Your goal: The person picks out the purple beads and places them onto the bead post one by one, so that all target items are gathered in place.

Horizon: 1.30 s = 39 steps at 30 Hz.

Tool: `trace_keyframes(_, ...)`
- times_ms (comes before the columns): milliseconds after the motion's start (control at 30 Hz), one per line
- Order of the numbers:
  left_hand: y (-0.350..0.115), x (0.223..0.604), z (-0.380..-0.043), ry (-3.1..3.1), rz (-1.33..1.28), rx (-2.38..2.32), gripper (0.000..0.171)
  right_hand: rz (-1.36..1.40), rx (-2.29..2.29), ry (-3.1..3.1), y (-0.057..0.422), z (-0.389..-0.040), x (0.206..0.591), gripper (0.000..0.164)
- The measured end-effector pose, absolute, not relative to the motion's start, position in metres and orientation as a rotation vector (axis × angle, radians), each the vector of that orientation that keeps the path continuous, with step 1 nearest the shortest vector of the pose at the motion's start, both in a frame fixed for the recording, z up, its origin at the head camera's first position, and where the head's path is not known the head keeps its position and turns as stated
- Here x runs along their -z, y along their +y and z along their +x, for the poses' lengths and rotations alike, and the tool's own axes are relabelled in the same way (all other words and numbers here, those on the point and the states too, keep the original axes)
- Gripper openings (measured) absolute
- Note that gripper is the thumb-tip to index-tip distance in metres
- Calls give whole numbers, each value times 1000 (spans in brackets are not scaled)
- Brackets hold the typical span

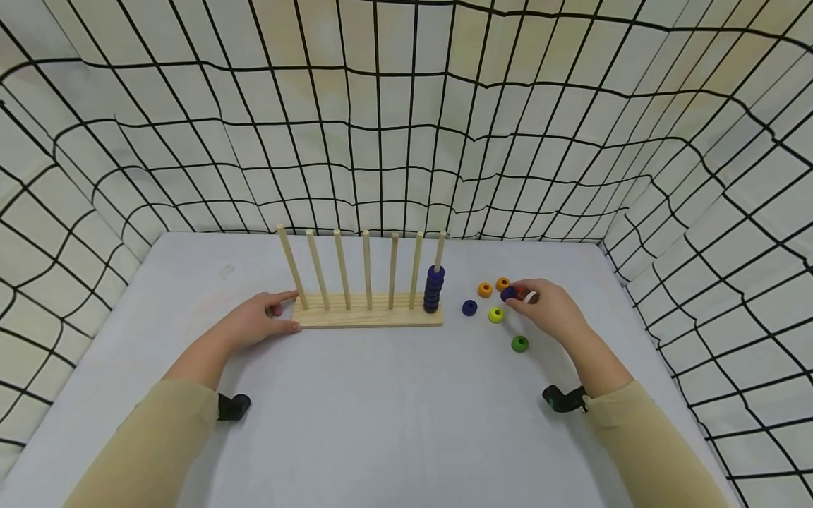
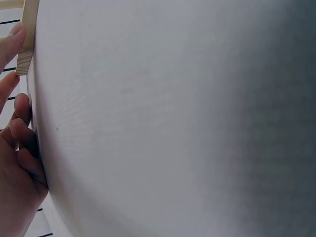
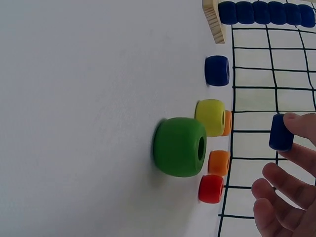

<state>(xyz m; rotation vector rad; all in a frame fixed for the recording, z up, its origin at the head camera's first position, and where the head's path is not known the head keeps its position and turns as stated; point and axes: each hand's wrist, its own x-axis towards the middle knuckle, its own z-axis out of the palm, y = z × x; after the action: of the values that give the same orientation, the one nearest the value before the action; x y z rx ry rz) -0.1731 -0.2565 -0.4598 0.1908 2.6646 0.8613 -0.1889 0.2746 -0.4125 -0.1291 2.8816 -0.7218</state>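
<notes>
My left hand (image 1: 257,321) grips the left end of a wooden peg rack (image 1: 371,321), its thumb (image 2: 15,42) against the front edge of the base. Several dark blue beads (image 1: 433,289) are stacked on the rack's rightmost peg; the other pegs are bare. To the right of the rack, my right hand (image 1: 551,308) pinches a dark blue bead (image 3: 281,132) between thumb and finger, raised above the table. Loose beads lie around it: a blue one (image 1: 469,307), a yellow one (image 1: 495,315), a green one (image 1: 520,344), two orange ones (image 1: 485,290) and a red one (image 3: 211,189).
The white table (image 1: 381,416) carries the rack and beads. White walls covered with black grid netting (image 1: 394,148) rise behind the table and along both sides. A dark strap-mounted piece (image 1: 233,407) sits at each wrist.
</notes>
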Motion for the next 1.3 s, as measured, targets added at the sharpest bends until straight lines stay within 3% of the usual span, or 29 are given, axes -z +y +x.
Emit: trace_keyframes(1300,-258,462,-173,2667,194,-875,85,-232,927,2941,247,-184,386,46)
